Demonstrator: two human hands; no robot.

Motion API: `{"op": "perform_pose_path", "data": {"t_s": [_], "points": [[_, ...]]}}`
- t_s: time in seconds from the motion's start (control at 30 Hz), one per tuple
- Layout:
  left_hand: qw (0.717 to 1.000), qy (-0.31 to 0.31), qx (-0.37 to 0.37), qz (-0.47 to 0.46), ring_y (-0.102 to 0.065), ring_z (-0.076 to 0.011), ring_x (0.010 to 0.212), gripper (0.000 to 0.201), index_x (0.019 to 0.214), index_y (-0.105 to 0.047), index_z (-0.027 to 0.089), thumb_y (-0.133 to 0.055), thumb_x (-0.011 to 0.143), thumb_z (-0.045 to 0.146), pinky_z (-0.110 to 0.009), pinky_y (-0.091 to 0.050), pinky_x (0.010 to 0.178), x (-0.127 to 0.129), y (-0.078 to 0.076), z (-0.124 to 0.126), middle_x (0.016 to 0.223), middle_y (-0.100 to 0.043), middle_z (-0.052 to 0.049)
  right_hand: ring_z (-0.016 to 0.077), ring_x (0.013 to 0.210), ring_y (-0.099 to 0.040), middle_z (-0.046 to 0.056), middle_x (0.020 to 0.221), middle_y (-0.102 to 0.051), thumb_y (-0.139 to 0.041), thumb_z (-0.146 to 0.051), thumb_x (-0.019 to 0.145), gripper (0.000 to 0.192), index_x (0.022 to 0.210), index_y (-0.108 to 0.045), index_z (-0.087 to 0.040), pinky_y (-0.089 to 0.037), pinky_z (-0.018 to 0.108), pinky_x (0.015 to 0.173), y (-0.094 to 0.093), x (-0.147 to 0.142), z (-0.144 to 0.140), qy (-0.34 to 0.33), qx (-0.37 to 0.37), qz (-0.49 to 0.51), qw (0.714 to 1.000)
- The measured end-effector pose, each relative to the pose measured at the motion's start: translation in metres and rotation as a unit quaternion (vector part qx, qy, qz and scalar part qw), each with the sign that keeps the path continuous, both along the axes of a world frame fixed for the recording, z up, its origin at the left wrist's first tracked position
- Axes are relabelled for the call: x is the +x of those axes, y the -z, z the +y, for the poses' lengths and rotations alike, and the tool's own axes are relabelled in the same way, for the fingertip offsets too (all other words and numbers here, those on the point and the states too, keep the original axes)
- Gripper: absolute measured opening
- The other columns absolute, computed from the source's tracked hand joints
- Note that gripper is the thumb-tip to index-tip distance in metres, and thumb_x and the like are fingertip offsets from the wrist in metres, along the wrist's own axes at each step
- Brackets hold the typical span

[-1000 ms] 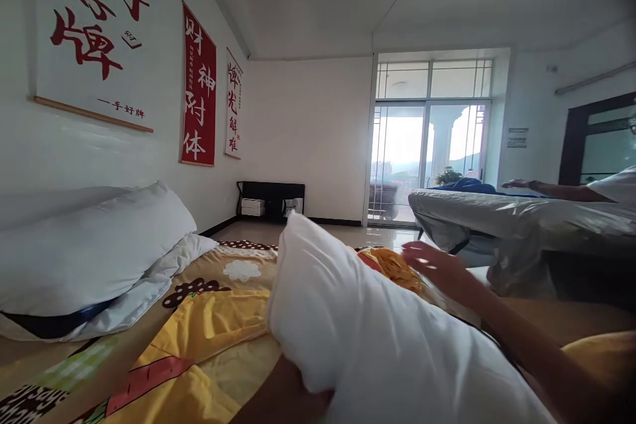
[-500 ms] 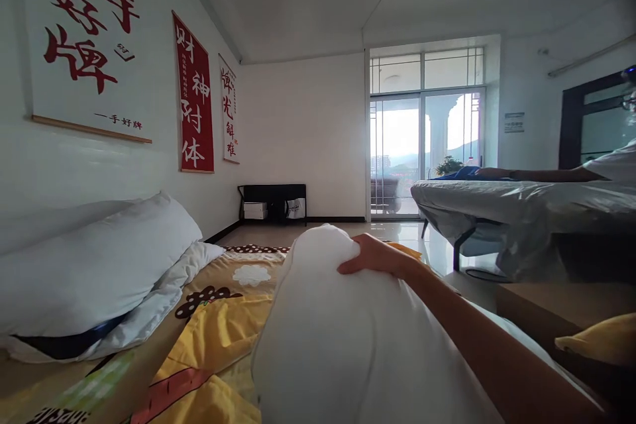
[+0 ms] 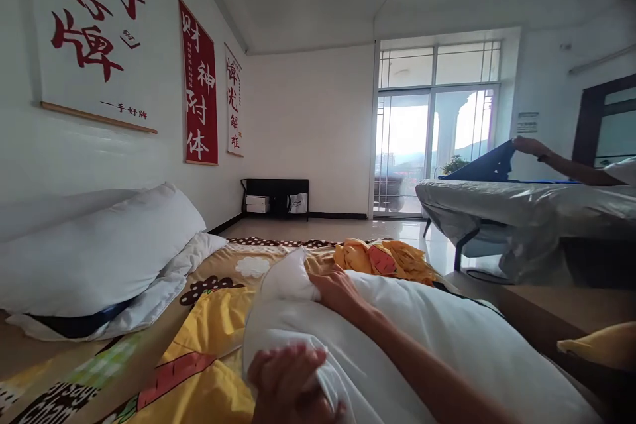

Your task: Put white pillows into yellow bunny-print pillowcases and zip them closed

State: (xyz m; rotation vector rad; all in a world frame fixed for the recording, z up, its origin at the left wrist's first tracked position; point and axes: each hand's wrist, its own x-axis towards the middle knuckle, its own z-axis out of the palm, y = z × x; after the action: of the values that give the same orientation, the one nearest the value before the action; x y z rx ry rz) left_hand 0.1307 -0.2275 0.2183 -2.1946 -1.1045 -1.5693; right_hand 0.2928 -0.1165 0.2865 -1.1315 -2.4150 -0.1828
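Note:
A plump white pillow (image 3: 422, 318) lies across the patterned bed in front of me. My right hand (image 3: 338, 288) reaches over it, its fingers closed on the cloth near the far corner, which sticks up in a point. My left hand (image 3: 291, 371) is low in the middle, blurred, with its fingers curled in at the pillow's near edge. White cloth runs in beside the left thumb. Yellow fabric with a carrot print (image 3: 199, 351) lies to the left of the pillow, and a crumpled yellow cloth (image 3: 385, 260) rests beyond it.
Another white pillow (image 3: 104, 245) leans against the left wall. To the right, a plastic-covered bed or table (image 3: 497, 202) stands where another person's hand (image 3: 529, 146) lifts blue cloth (image 3: 481, 165). A low black shelf (image 3: 275, 187) is by the far wall; a yellow object (image 3: 601, 344) lies lower right.
The pillow has dropped from standing upright to lying flatter, its far end moving left with my right hand. My left hand has come into view. The other person has raised the blue cloth.

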Motion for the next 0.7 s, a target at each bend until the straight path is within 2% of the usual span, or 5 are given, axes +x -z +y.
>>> {"op": "perform_pose_path", "data": {"t_s": [0.1, 0.2, 0.43, 0.53, 0.7], "points": [[0.988, -0.055, 0.143, 0.029, -0.058, -0.0241, 0.112, 0.017, 0.072, -0.06, 0.023, -0.055, 0.088, 0.023, -0.044, -0.042, 0.096, 0.016, 0.013, -0.009, 0.108, -0.068, -0.006, 0.0213, 0.082, -0.063, 0.004, 0.082, -0.072, -0.062, -0.022, 0.075, 0.014, 0.087, -0.068, -0.022, -0.037, 0.03, 0.076, 0.002, 0.008, -0.006, -0.023, 0.008, 0.036, 0.999], [0.979, -0.046, 0.19, 0.057, -0.062, -0.0172, 0.087, 0.018, 0.078, -0.058, 0.019, -0.046, 0.092, 0.018, -0.03, -0.047, 0.079, 0.013, 0.007, 0.003, 0.089, -0.068, -0.007, 0.0174, 0.076, -0.059, 0.0, 0.075, -0.069, -0.059, -0.012, 0.069, 0.01, 0.069, -0.063, -0.021, -0.035, 0.029, 0.074, 0.002, 0.017, -0.016, -0.058, 0.005, 0.108, 0.992], [0.989, -0.065, 0.087, 0.099, -0.055, -0.0125, 0.055, 0.031, 0.069, -0.051, 0.02, -0.036, 0.096, 0.021, -0.024, -0.037, 0.053, 0.006, 0.002, 0.029, 0.064, -0.059, -0.001, 0.0156, 0.073, -0.052, -0.001, 0.067, -0.059, -0.052, -0.003, 0.066, 0.018, 0.06, -0.054, -0.02, -0.035, 0.031, 0.079, 0.017, 0.022, -0.049, -0.074, 0.024, 0.122, 0.99], [0.993, -0.033, -0.034, 0.11, -0.055, -0.0125, 0.055, 0.028, 0.071, -0.051, 0.02, -0.038, 0.095, 0.022, -0.024, -0.035, 0.052, 0.003, -0.004, 0.041, 0.065, -0.06, 0.0, 0.0199, 0.088, -0.057, 0.004, 0.088, -0.067, -0.057, -0.021, 0.08, 0.01, 0.086, -0.065, -0.021, -0.038, 0.033, 0.087, 0.011, 0.033, -0.059, -0.101, -0.06, 0.069, 0.991], [0.984, -0.003, -0.159, 0.075, -0.054, -0.015, 0.064, 0.03, 0.067, -0.049, 0.019, -0.04, 0.094, 0.028, -0.026, -0.035, 0.06, 0.007, -0.015, 0.061, 0.069, -0.059, -0.001, 0.0329, 0.127, -0.041, 0.016, 0.14, -0.048, -0.071, -0.055, 0.065, 0.095, 0.143, -0.036, -0.012, -0.025, 0.044, 0.109, 0.016, 0.036, -0.059, -0.092, -0.161, -0.027, 0.982]]}}
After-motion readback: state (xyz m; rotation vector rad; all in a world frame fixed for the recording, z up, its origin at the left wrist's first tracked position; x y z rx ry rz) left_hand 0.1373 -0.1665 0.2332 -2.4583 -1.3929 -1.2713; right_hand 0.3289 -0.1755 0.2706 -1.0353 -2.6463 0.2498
